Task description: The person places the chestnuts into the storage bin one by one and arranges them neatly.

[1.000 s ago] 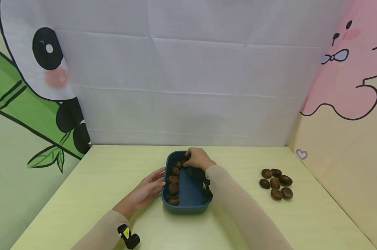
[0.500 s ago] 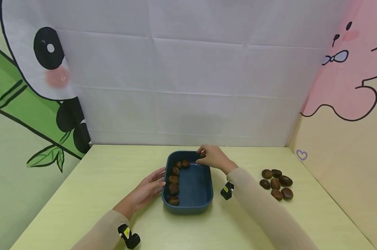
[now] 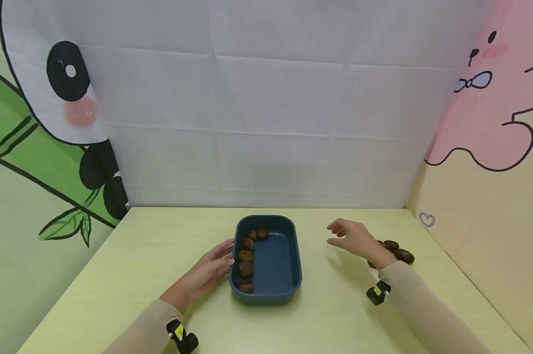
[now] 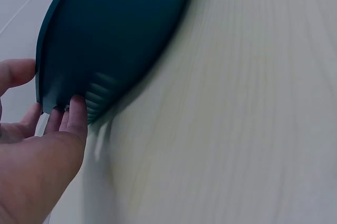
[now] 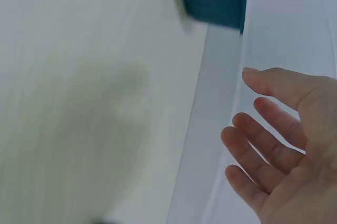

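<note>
A dark blue rectangular box [image 3: 276, 263] stands on the table. Brown chestnuts [image 3: 246, 269] line its left side, with another chestnut [image 3: 262, 233] at the far end. My left hand [image 3: 206, 273] rests its extended fingers against the box's left wall; the left wrist view shows the fingertips [image 4: 78, 109] touching that wall. Above the table to the right of the box hovers my right hand [image 3: 356, 240], its fingers loosely bent and apart. In the right wrist view nothing lies between thumb and fingers. Beneath and behind its wrist, a group of chestnuts [image 3: 404, 256] is partly hidden.
The pale yellow table [image 3: 328, 314] runs back to a white sheet [image 3: 266, 162]. A panda-painted wall [image 3: 49, 172] bounds the left side, and a wall with a pink figure [image 3: 491, 132] the right. Both wrists carry small black cameras [image 3: 184, 337].
My right hand has moved out of the box and off to the right, toward the loose chestnuts, its fingers spreading. The left hand and the box have stayed in place.
</note>
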{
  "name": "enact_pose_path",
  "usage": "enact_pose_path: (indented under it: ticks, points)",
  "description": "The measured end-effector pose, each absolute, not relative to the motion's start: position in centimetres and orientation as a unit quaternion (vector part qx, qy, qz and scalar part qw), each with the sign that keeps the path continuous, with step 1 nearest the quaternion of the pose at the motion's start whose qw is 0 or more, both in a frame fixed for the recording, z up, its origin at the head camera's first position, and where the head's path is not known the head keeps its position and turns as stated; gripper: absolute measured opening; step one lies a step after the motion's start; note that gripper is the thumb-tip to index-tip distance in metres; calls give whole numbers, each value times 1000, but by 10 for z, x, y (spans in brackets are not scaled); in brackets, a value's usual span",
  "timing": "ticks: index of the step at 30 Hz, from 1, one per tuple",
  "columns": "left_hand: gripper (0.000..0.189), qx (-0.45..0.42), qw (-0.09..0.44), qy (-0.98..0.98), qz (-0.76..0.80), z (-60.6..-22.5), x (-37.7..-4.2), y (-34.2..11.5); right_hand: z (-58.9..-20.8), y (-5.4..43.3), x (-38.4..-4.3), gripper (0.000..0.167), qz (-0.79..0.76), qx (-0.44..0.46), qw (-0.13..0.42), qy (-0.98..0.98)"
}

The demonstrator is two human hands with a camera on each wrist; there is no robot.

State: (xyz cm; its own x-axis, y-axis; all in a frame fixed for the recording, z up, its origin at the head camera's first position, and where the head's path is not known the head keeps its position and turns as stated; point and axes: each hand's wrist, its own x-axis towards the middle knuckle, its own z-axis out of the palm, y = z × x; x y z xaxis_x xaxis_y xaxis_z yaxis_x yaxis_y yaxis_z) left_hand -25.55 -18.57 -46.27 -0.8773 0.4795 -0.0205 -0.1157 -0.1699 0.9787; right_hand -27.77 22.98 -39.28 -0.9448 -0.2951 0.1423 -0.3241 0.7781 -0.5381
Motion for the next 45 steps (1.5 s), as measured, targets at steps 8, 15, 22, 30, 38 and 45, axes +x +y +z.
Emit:
enact_pose_path:
  ticks: [8, 15, 22, 30, 38, 45]
  points:
    - [72, 144, 196, 611, 753, -462, -254, -186, -403, 303, -258, 34, 254, 147, 21, -956]
    - [72, 149, 199, 611, 752, -463, -254, -186, -415, 327, -248, 34, 254, 139, -10, -957]
    - [71, 148, 199, 613, 751, -462, -254, -185, -422, 338, -249, 39, 239, 150, -12, -959]
    - [71, 144, 197, 615, 750, -459, -253, -184, -429, 343, -251, 40, 199, 173, -10, -965]
    - [71, 143, 198, 613, 751, -459, -252, -184, -429, 342, -252, 40, 192, 184, -6, -964]
    - [71, 143, 201, 612, 751, -460, -253, -185, -422, 338, -254, 43, 216, 180, -17, -959]
